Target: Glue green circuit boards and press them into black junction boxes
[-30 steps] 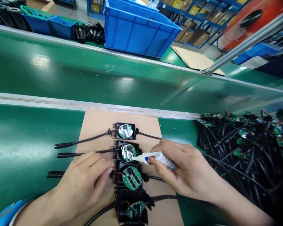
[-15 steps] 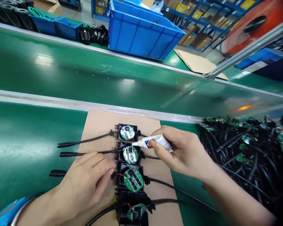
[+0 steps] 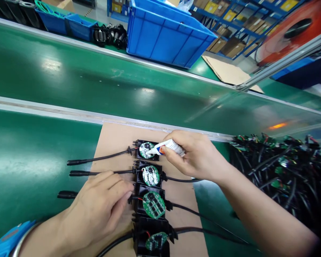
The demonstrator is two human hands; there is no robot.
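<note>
My right hand (image 3: pixel 195 153) is closed around a small white glue bottle (image 3: pixel 172 147), its nozzle pointing left and down onto the farthest round circuit board (image 3: pixel 146 150). That board has white glue on it. A second board (image 3: pixel 151 175), nearer me, carries curved white strokes. The third board (image 3: pixel 154 205) shows green with black parts, and the nearest board (image 3: pixel 156 241) sits tilted. Each rests in or on a black housing (image 3: pixel 139 246) with black cables. My left hand (image 3: pixel 107 203) is closed beside the third housing, fingertips by its cable grommet; what they grip is hidden.
A cardboard sheet (image 3: pixel 182 194) lies beneath the row on the green bench (image 3: pixel 37 150). Tangled cables with boards (image 3: pixel 278 171) are heaped at right. Beyond the ledge stand a large blue crate (image 3: pixel 168 39), small blue bins (image 3: pixel 81 28) and an orange fan (image 3: pixel 307 28).
My right hand has moved the glue bottle from the second board up to the farthest board. My left hand stays by the third housing. The view has shifted slightly.
</note>
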